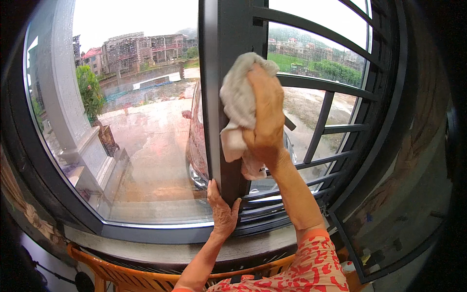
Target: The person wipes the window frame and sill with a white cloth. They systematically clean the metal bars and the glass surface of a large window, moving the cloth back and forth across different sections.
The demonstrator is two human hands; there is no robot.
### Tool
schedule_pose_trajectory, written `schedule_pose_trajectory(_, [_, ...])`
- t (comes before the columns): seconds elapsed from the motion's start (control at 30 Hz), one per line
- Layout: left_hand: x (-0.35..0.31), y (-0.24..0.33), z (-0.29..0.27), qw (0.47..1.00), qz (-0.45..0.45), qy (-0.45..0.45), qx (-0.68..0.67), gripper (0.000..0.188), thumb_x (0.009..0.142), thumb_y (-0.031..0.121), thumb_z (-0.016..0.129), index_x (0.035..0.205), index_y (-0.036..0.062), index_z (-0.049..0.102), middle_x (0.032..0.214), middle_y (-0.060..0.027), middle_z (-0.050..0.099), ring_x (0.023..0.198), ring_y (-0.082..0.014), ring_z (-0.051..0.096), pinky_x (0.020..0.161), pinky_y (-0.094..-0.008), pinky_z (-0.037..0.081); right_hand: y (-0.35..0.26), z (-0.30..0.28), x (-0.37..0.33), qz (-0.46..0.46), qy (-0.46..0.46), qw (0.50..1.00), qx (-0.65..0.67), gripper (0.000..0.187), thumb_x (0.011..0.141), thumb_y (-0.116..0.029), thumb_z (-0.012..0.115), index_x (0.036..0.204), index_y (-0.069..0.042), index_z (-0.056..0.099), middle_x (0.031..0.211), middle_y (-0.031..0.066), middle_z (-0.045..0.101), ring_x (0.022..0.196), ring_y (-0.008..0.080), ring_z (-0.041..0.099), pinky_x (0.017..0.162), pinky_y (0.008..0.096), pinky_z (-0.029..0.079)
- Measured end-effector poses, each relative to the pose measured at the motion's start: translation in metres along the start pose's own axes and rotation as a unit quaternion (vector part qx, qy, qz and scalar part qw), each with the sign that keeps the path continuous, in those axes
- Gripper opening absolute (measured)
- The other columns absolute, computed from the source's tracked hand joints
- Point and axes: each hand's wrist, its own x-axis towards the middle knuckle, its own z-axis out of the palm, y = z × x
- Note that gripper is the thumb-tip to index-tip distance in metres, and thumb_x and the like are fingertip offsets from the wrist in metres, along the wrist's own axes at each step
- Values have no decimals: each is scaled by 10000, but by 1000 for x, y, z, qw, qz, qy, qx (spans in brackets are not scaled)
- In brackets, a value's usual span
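My right hand is raised and closed on a light grey-white cloth, pressed against the dark vertical window frame in the middle. Part of the cloth hangs below my wrist and covers a stretch of the frame. Lower down, my left hand grips the bottom of the same upright, its fingers on the left side and its thumb on the right. Left of the frame is a large glass pane, wet with water drops.
Dark metal bars cross the opening on the right. A stone sill runs beneath the window, with a wooden chair back in front of it. A car, a pale pillar and buildings stand outside.
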Motion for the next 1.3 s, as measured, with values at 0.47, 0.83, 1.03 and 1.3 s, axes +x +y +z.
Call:
schedule_pose_trajectory(0.47, [-1, 4, 0, 999, -38, -23, -11, 967, 797, 41, 712, 1490, 59, 39, 1448, -262, 170, 1330, -425, 250, 1104, -490, 236, 40, -29, -12, 34, -90, 987, -131, 634, 637, -123, 712, 1257, -150, 583, 1351, 70, 524, 1198, 342, 418, 975, 469, 294])
schedule_pose_trajectory(0.83, [-1, 9, 2, 996, -70, -24, -58, 893, 820, 35, 691, 1479, 46, 90, 1428, -241, 217, 1312, -410, 271, 1098, -487, 245, 66, -76, -13, 79, -135, 964, -216, 806, 492, -62, 866, 1214, -261, 568, 1345, 8, 500, 1241, 278, 393, 955, 467, 263])
schedule_pose_trajectory(1.03, [-3, 10, -3, 990, -125, -20, -61, 889, 830, 99, 695, 1476, 37, 87, 1430, -242, 211, 1322, -402, 249, 1102, -470, 245, 93, -110, -23, 125, -117, 945, -277, 781, 536, 13, 817, 1223, -251, 555, 1338, 28, 505, 1195, 291, 428, 925, 475, 306])
schedule_pose_trajectory(1.3, [-8, 3, -1, 989, -135, -13, -61, 900, 823, 50, 663, 1478, 0, 49, 1430, -252, 218, 1317, -384, 289, 1115, -427, 234, 76, -69, -5, 31, -133, 948, -288, 646, 609, -152, 808, 1208, -151, 564, 1189, 133, 541, 1101, 298, 465, 853, 464, 326])
